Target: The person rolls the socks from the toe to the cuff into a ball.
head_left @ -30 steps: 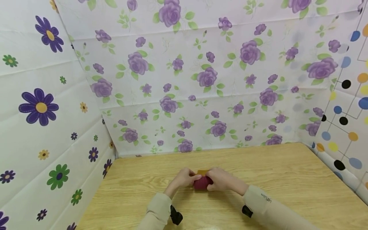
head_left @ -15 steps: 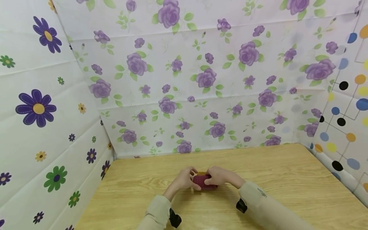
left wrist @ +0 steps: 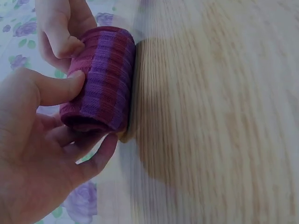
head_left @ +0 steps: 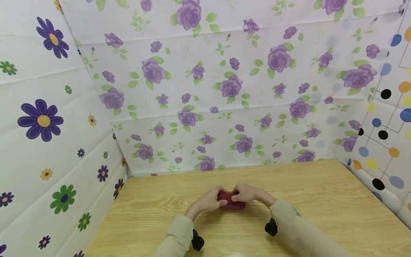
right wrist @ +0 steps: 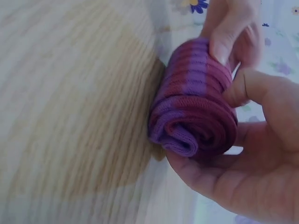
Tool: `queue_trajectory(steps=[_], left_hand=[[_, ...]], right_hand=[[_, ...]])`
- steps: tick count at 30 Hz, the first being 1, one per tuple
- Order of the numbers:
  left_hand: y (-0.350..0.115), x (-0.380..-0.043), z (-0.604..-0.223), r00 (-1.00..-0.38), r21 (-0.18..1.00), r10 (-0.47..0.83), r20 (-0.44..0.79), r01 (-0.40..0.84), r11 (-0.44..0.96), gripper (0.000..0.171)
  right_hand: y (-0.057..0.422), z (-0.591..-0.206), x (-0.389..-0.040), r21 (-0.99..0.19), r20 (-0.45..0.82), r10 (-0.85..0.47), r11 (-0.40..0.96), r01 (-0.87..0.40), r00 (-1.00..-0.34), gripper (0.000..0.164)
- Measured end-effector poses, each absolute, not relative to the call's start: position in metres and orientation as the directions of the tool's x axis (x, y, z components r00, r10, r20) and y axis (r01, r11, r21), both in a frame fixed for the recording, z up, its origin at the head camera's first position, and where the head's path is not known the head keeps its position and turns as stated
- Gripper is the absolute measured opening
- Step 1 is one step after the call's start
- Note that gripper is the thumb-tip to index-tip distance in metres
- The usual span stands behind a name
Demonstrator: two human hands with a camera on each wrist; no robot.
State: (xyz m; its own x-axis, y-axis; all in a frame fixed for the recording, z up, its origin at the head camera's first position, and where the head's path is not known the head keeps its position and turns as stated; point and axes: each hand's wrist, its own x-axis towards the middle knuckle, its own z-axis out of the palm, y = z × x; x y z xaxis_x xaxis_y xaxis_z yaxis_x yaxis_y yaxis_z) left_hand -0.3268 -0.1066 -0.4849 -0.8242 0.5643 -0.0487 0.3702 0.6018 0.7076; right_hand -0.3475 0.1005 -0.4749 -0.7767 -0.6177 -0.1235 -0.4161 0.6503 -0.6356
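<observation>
A rolled-up knit sock (head_left: 229, 200), ribbed and striped maroon and purple, lies on the wooden table between both hands. My left hand (head_left: 210, 200) holds its left end, the thumb across the top and fingers curled behind and under. At the opposite end my right hand (head_left: 247, 193) grips it the same way. In the right wrist view the spiral of fabric layers shows at the end of the sock (right wrist: 191, 93). A sliver of yellow-orange fabric (left wrist: 125, 136) peeks out beneath the roll in the left wrist view. The far side of the roll is hidden.
The wood-grain table (head_left: 305, 200) stretches out around the hands. A floral cloth wall (head_left: 212, 135) stands behind it, with a daisy-print cloth (head_left: 77, 117) at left and a dotted cloth (head_left: 388, 142) at right. A black wrist camera (head_left: 271, 227) hangs under the right sleeve.
The sock has been rolled further: the orange part seen behind it has shrunk to almost nothing. The left fingers lifted and spread at mid-moment, then closed in round the roll again.
</observation>
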Motion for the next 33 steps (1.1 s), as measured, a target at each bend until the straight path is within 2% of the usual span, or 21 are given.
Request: queue_trajectory(steps=[3,7,14,17,21,24,29,33], left_hand=[[-0.103,-0.329,-0.484,-0.834,0.708,0.549,-0.057,0.354,0.611,0.026],[-0.101,-0.333,-0.484,-0.847,0.732,0.529,-0.055,0.326,0.598,0.026],[-0.098,-0.337,-0.481,-0.867,0.762,0.494,-0.069,0.273,0.587,0.029],[-0.095,-0.337,-0.480,-0.878,0.765,0.472,-0.082,0.248,0.594,0.030],[-0.091,-0.336,-0.477,-0.893,0.773,0.438,-0.106,0.203,0.601,0.029],[-0.086,-0.335,-0.473,-0.919,0.795,0.373,-0.129,0.129,0.593,0.032],[-0.078,-0.336,-0.467,-0.961,0.803,0.230,-0.153,0.015,0.596,0.034],[-0.076,-0.337,-0.468,-0.973,0.794,0.164,-0.162,-0.030,0.607,0.035]], right_hand=[[0.100,-0.479,-0.346,-0.627,-0.090,-0.573,0.668,-0.401,-0.814,0.016],[0.095,-0.485,-0.341,-0.610,0.021,-0.494,0.683,-0.402,-0.869,0.017],[0.093,-0.491,-0.334,-0.577,0.145,-0.399,0.710,-0.404,-0.906,0.018],[0.093,-0.491,-0.328,-0.476,0.256,-0.393,0.744,-0.469,-0.883,0.013],[0.092,-0.489,-0.319,-0.266,0.385,-0.454,0.779,-0.568,-0.803,0.007],[0.090,-0.486,-0.314,-0.163,0.374,-0.496,0.797,-0.582,-0.784,0.016],[0.088,-0.484,-0.311,-0.133,0.285,-0.528,0.805,-0.578,-0.800,0.039],[0.088,-0.490,-0.314,-0.096,0.279,-0.532,0.813,-0.575,-0.799,0.048]])
